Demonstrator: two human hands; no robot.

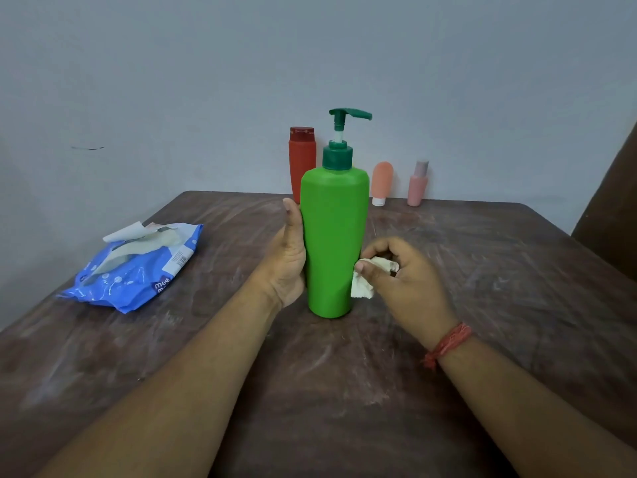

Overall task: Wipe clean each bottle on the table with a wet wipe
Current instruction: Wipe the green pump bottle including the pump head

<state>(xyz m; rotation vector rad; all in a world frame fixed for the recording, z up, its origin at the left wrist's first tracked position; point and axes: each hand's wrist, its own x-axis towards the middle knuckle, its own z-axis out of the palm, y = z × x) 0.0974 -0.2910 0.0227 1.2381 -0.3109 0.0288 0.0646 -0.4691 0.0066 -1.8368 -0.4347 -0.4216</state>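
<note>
The green bottle [332,243] stands upright mid-table [482,305]. My left hand [287,267] wraps its left side; my right hand [396,270] pinches the crumpled wipe [365,281] against its lower right. Smooth plastic, likely slick when damp, top-heavy with the pump; I'd brace it mid-body.

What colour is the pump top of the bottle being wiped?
Dark green pump top, above the lighter green bottle; shown in the head view.
</note>
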